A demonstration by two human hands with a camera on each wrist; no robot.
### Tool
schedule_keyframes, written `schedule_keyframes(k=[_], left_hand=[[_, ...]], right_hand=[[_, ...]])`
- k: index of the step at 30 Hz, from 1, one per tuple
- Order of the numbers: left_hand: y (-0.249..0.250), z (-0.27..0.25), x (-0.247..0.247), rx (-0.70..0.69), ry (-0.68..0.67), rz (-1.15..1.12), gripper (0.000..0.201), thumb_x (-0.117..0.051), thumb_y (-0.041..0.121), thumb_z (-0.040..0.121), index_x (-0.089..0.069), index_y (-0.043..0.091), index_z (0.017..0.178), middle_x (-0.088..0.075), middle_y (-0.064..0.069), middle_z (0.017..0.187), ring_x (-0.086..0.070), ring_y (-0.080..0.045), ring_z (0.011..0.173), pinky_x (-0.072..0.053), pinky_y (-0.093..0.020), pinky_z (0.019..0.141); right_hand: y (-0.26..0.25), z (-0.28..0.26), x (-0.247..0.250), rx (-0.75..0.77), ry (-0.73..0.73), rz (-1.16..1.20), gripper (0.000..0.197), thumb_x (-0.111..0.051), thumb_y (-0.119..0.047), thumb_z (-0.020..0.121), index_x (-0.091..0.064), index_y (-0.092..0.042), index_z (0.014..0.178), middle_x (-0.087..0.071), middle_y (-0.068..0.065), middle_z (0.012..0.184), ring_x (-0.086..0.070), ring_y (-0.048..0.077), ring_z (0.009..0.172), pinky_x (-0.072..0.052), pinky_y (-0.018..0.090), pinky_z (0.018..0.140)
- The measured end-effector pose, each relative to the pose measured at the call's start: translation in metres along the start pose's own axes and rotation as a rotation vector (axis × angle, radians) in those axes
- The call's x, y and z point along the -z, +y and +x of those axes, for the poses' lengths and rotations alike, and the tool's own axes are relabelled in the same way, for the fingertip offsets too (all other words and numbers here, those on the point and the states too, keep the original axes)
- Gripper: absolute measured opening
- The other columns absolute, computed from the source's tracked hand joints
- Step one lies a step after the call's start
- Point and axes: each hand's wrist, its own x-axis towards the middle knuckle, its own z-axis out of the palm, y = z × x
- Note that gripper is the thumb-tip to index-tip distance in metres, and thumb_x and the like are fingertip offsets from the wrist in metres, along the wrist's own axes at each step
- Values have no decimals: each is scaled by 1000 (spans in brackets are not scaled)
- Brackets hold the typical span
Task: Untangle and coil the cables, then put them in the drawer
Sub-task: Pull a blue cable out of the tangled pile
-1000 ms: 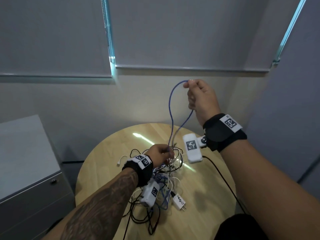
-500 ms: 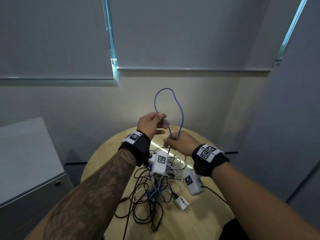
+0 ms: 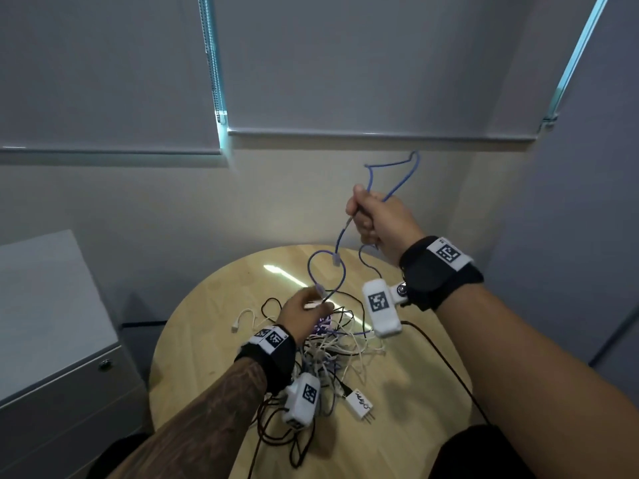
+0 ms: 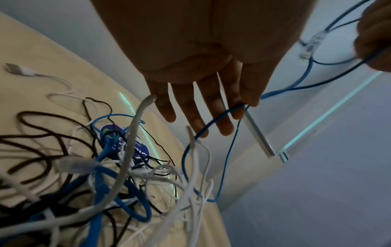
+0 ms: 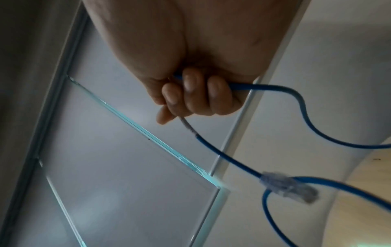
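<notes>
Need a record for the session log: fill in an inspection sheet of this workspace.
Surface: round wooden table.
Job's things: blue cable partly lifted from the tangle, one connector dangling; drawer shut.
Clutter: white plug beside the tangle.
Grippers: right hand raised, grips blue cable; left hand low, fingers straight, blue cable by its thumb, pinch unclear.
Cables: tangle of black, white and blue cables on the table.
Surroundings: grey cabinet left of table; blinds down.

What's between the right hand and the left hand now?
The blue cable, gripped by the right hand, hangs in loops down to the left hand, its clear plug dangling midway over the table. Head view shows it.
</notes>
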Motion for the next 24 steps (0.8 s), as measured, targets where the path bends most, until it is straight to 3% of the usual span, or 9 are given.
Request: schedule_keyframes(k=[3,5,8,11,15,17,19,22,24], left_hand=[[29,3,3,-121,109,-43,63,-69,18,86,-39,22,141,-44,13,135,-48,-12,120,-42,-29,91],[47,5,4,-263,113,36,57,-68,19,87,-44,23,139,-47,11,137,-46,-6,122,-40,-29,98],[64,5,4,-346,9,82,9,-61,16,92,-67,17,99,-71,-1,91,-63,-4,84,-50,-28,82],[61,9,13,-311,-20,78,22,-53,16,98,-67,14,81,-57,-2,64,-52,-9,57,-45,-21,65],[48,16,45,-277,146,183,24,-54,20,97,-71,20,80,-69,0,87,-61,-13,87,-43,-29,83],[52,19,61,-236,184,117,22,-53,15,98,-72,20,87,-72,-1,87,-64,-16,90,-47,-34,89],[62,19,72,-206,171,9,22,-49,8,98,-67,20,93,-71,-3,75,-67,-21,82,-51,-41,87],[80,22,80,-256,205,39,21,-49,3,96,-63,16,90,-71,-6,77,-65,-19,75,-52,-25,75],[92,23,81,-269,179,101,19,-49,4,95,-63,16,90,-72,-4,78,-66,-14,72,-51,-25,71]], right_hand=[[9,-4,-3,-44,-42,-59,41,-40,-35,107,-56,-14,76,-33,-2,52,-26,10,44,-21,22,44],[15,-5,-8,-59,-62,-65,40,-40,-34,107,-57,-13,77,-33,-2,53,-26,10,44,-22,22,43],[16,-6,-13,-64,-70,-73,39,-42,-34,107,-59,-10,81,-33,-2,54,-26,9,43,-21,22,43],[13,-5,-9,-52,14,-147,41,-45,-39,105,-67,-9,90,-35,-4,54,-26,9,43,-23,22,42],[11,2,19,-75,191,-478,45,-52,-51,98,-73,-13,89,-53,-1,67,-46,15,57,-36,28,56],[18,4,34,-67,182,-712,48,-57,-49,95,-71,-3,94,-61,9,77,-57,25,72,-43,34,68],[30,4,39,-92,128,-882,44,-63,-41,93,-67,2,97,-66,21,87,-63,35,85,-50,40,77],[44,-5,27,-125,101,-1027,29,-62,-38,92,-63,-13,105,-66,10,102,-63,30,95,-51,39,83],[51,-9,16,-71,123,-1043,33,-61,-42,91,-60,-20,116,-64,4,111,-62,27,100,-53,41,89]])
